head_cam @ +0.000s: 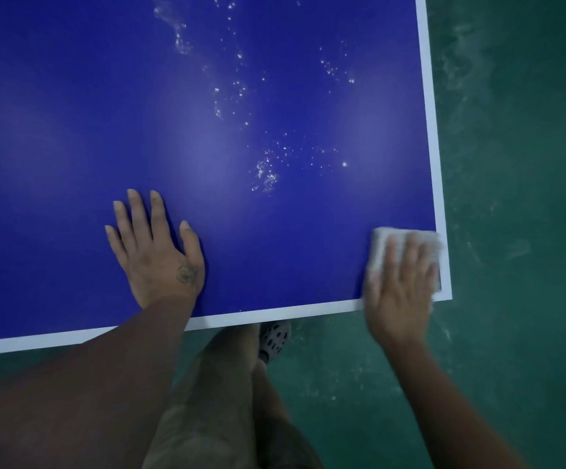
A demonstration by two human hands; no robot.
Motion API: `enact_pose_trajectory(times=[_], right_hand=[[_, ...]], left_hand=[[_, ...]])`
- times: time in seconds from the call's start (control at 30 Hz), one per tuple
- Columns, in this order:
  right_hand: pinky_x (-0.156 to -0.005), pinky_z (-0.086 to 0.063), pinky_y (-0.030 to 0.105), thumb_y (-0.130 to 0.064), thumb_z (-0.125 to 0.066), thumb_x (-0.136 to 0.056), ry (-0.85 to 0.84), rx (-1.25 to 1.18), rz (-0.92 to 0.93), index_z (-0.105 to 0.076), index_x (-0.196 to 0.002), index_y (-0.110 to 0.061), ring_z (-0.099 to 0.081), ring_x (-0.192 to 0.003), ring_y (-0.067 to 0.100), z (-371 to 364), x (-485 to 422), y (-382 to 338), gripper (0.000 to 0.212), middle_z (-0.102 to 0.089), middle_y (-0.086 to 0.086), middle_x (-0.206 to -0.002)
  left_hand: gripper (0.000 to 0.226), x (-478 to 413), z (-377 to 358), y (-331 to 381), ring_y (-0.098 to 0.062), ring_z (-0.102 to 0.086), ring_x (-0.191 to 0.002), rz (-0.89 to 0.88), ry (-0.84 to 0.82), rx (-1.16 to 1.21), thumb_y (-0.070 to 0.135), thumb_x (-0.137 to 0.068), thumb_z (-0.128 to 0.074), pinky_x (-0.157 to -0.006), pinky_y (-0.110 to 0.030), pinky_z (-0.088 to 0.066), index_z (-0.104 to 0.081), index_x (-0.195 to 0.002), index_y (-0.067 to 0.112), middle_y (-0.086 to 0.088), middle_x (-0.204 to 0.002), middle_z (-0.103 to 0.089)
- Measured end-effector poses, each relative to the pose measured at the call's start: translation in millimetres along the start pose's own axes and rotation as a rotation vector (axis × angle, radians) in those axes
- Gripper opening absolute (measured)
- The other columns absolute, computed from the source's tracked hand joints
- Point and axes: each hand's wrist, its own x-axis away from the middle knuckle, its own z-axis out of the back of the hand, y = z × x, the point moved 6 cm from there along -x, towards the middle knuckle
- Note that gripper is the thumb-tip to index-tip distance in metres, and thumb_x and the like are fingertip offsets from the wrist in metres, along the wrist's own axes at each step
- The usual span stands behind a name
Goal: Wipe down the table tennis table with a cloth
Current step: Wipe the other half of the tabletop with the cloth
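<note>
The left hand [154, 245] is lying flat on the blue table tennis table [71, 147], fingers straight and spread, holding nothing. Further right, water droplets [268, 170] are glistening on the surface. At the table's near right corner, the right hand [400, 282] is pressing a white cloth [389, 242] against the tabletop, its fingers laid out straight over it, blurred. Below, a perforated shoe [273, 340] is standing on the green floor [518, 198].
</note>
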Motion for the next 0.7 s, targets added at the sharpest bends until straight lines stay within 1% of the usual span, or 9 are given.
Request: enact_pose_trajectory(times=[0.03, 0.13, 0.17, 0.3, 0.43, 0.5, 0.57, 0.63, 0.7], right_hand=[[-0.133, -0.005, 0.062, -0.041, -0.026, -0.112, -0.010, 0.012, 0.069, -0.012, -0.172, -0.014, 0.003, -0.166, 0.038, -2.8, 7.1, -14.8, 0.067, 0.002, 0.016, -0.180], [-0.132, -0.008, 0.062, -0.044, -0.027, -0.113, -0.007, -0.006, -0.023, -0.007, -0.172, -0.019, 0.005, -0.166, 0.037, -8.5, 7.9, -43.4, 0.067, 0.006, 0.013, -0.180], [-0.132, -0.009, 0.063, -0.044, -0.027, -0.113, -0.002, -0.003, 0.007, -0.010, -0.172, -0.019, 0.003, -0.166, 0.039, -10.2, 5.2, -63.5, 0.067, 0.003, 0.014, -0.180], [-0.132, -0.014, 0.059, -0.042, -0.027, -0.114, 0.005, -0.065, 0.342, -0.020, -0.172, -0.024, -0.002, -0.167, 0.035, -16.1, -11.2, -181.2, 0.060, -0.008, 0.011, -0.180], [-0.134, -0.011, 0.052, -0.042, -0.039, -0.113, 0.024, -0.109, 0.555, -0.031, -0.169, -0.027, -0.008, -0.167, 0.030, -17.0, -41.5, -259.5, 0.058, -0.016, 0.007, -0.179], [-0.134, -0.011, 0.052, -0.043, -0.039, -0.112, 0.022, -0.080, 0.634, -0.029, -0.170, -0.028, -0.009, -0.167, 0.028, -15.5, -59.4, -265.8, 0.060, -0.016, 0.005, -0.179], [-0.133, -0.012, 0.056, -0.042, -0.037, -0.112, 0.033, -0.050, 0.625, -0.026, -0.171, -0.027, -0.009, -0.167, 0.030, -15.8, -79.5, -245.2, 0.062, -0.016, 0.006, -0.179], [-0.133, -0.010, 0.058, -0.040, -0.035, -0.113, 0.036, -0.009, 0.543, -0.025, -0.171, -0.023, -0.009, -0.166, 0.033, -11.4, -102.7, -204.2, 0.061, -0.016, 0.008, -0.179], [-0.134, -0.006, 0.058, -0.040, -0.031, -0.114, 0.038, 0.052, 0.411, -0.023, -0.171, -0.021, -0.006, -0.166, 0.036, -4.1, -122.3, -141.9, 0.060, -0.014, 0.010, -0.179]], left_hand=[[0.065, 0.3, -0.3, -0.4, -0.028, -0.006, -0.169, 0.004, -0.001, 0.002, 0.046, -0.113, -0.034, -0.137, -0.053, -0.003, -0.026, -0.172, 0.020, -0.006, -0.182, -0.015], [0.065, 0.6, -0.4, -0.2, -0.028, -0.007, -0.169, -0.001, 0.002, 0.006, 0.046, -0.113, -0.032, -0.137, -0.053, -0.003, -0.026, -0.172, 0.020, -0.006, -0.182, -0.015], [0.065, 0.4, -0.9, 0.0, -0.028, -0.006, -0.169, -0.002, -0.002, 0.003, 0.046, -0.113, -0.031, -0.137, -0.053, -0.003, -0.026, -0.172, 0.020, -0.006, -0.182, -0.015], [0.063, 0.2, -0.6, -0.2, -0.028, -0.007, -0.169, 0.001, -0.002, -0.005, 0.043, -0.114, -0.030, -0.137, -0.055, -0.005, -0.027, -0.172, 0.018, -0.006, -0.182, -0.015], [0.060, -0.4, -1.2, -1.7, -0.029, -0.009, -0.169, -0.012, 0.014, 0.002, 0.036, -0.114, -0.034, -0.136, -0.055, -0.006, -0.030, -0.171, 0.017, -0.008, -0.181, -0.017], [0.060, -0.1, -1.6, -1.7, -0.028, -0.009, -0.169, -0.013, 0.014, 0.000, 0.037, -0.114, -0.035, -0.137, -0.055, -0.006, -0.030, -0.171, 0.017, -0.007, -0.182, -0.017], [0.061, 0.0, -1.2, -0.7, -0.028, -0.008, -0.169, -0.007, 0.013, 0.010, 0.039, -0.113, -0.034, -0.137, -0.053, -0.005, -0.030, -0.171, 0.018, -0.006, -0.182, -0.017], [0.062, -0.8, -2.3, -1.0, -0.027, -0.007, -0.169, -0.001, 0.007, 0.010, 0.040, -0.113, -0.033, -0.137, -0.053, -0.004, -0.029, -0.171, 0.019, -0.005, -0.182, -0.016], [0.062, -0.4, -2.5, -2.1, -0.026, -0.007, -0.169, 0.004, 0.005, 0.011, 0.040, -0.112, -0.033, -0.137, -0.052, -0.003, -0.029, -0.171, 0.020, -0.005, -0.182, -0.016]])
